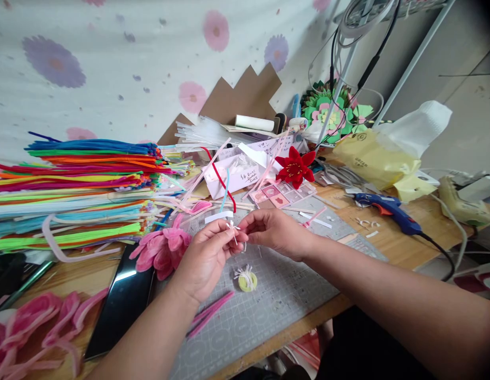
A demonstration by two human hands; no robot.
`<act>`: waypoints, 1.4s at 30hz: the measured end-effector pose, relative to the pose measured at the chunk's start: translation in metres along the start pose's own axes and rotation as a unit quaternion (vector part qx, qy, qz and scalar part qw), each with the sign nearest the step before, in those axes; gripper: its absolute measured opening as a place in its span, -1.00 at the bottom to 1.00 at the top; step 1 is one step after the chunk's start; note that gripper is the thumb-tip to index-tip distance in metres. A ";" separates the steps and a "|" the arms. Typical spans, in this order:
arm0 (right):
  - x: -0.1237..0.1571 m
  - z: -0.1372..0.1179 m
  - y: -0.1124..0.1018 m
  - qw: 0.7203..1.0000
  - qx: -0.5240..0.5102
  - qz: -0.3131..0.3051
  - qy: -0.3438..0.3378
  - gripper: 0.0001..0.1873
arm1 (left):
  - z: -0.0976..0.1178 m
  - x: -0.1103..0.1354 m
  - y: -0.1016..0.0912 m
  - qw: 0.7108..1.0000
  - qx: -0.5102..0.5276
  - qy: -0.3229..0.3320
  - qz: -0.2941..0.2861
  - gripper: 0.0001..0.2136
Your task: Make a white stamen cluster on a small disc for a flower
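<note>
My left hand (207,256) and my right hand (271,229) meet above a grey cutting mat (284,295). Both pinch a small bunch of thin white stamens (233,228) between thumb and fingers. Just below them on the mat lies a yellow-green disc (247,279) with more white stamens on it. A pink pipe-cleaner flower (163,248) lies left of my left hand. Loose pink pipe cleaners (211,312) lie on the mat under my left wrist.
A tall stack of coloured pipe cleaners (78,190) fills the left. A black phone (124,298) lies near the front edge. A red flower (295,166), a pink palette (282,195), a blue glue gun (389,210) and a yellow bag (374,158) sit to the right.
</note>
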State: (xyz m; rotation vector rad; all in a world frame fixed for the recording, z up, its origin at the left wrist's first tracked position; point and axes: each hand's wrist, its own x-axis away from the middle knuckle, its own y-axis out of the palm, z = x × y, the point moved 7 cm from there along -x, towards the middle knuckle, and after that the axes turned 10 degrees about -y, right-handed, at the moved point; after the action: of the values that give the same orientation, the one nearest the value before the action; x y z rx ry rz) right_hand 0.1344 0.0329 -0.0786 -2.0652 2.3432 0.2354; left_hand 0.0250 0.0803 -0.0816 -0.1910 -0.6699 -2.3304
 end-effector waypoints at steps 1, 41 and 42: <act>0.000 0.000 0.000 1.000 0.002 0.006 -0.002 -0.83 | 0.000 0.000 0.000 1.000 0.003 0.000 0.000 -0.92; 0.012 -0.050 0.007 0.893 0.334 0.057 -0.295 -0.81 | -0.007 0.002 -0.002 0.997 -0.040 0.003 0.066 -0.88; 0.013 -0.051 0.008 0.889 0.340 0.058 -0.301 -0.80 | -0.007 0.001 -0.002 0.997 -0.045 0.007 0.067 -0.88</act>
State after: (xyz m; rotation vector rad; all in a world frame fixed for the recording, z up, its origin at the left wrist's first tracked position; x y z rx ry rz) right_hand 0.1300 0.0149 -0.0290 -1.2841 1.7995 0.0280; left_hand 0.0231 0.0769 -0.0878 -0.2514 -0.5295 -2.2330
